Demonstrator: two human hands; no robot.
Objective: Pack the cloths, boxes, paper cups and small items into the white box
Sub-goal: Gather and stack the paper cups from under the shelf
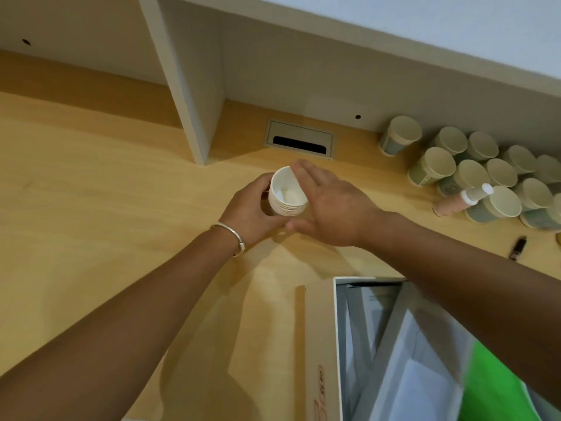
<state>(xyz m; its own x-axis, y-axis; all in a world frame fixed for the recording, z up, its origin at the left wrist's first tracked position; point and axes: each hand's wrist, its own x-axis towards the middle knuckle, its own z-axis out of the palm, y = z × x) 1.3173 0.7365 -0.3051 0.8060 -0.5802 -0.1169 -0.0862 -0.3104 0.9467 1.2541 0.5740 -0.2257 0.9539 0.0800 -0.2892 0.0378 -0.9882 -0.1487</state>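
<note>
A stack of nested white paper cups (287, 192) stands at the middle of the wooden desk (121, 208). My left hand (249, 208), with a bangle on the wrist, grips the stack from its left side. My right hand (331, 205) lies against the stack's right side, fingers straight and together. The white box (338, 329) sits at the bottom right, open, with white and grey cloths and a green item (491, 387) inside. Several upturned paper cups (473, 174) stand in a group at the far right.
A pinkish tube with a white cap (458, 200) lies among the cups. A small dark item (516, 247) lies at the right edge. A cable grommet slot (299, 142) sits in the desk under a white shelf unit (188, 86).
</note>
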